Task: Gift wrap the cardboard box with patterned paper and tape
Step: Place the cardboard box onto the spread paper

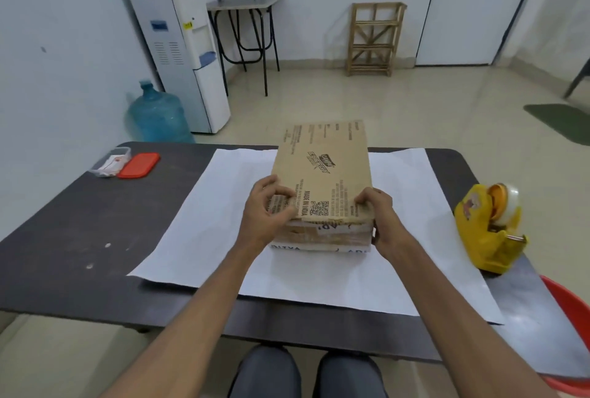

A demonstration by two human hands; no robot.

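Observation:
A brown cardboard box [322, 171] with black print stands in the middle of a large sheet of wrapping paper [204, 225] that lies white side up on the dark table. My left hand [266, 210] grips the box's near left corner, fingers curled over the top edge. At the near right corner, my right hand [376, 214] holds the box with its thumb on top. A yellow tape dispenser [491, 228] with a roll of clear tape sits at the table's right side, apart from both hands.
The dark table [64, 238] carries a clear plastic container [110, 163] and its orange lid [139, 165] at the far left. A red tub [571, 314] shows at the right edge. Beyond the table stand a water dispenser, a blue water jug and a wooden rack.

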